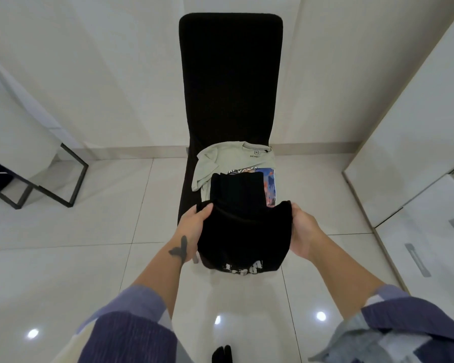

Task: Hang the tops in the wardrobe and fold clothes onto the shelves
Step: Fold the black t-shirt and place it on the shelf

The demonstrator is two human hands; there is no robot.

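Observation:
A black top with white print (243,239) hangs folded between my hands over the front of a black chair (230,82). My left hand (193,226) grips its left edge and my right hand (303,231) grips its right edge. Part of the black top still rests on the seat. Under it lies a pale green T-shirt (220,158) with a colourful picture and a neck label, spread on the seat against the backrest.
White wardrobe doors and drawers with metal handles (417,260) stand at the right. A black metal frame of a table (63,176) stands at the left on the glossy white tiled floor. A white wall runs behind the chair.

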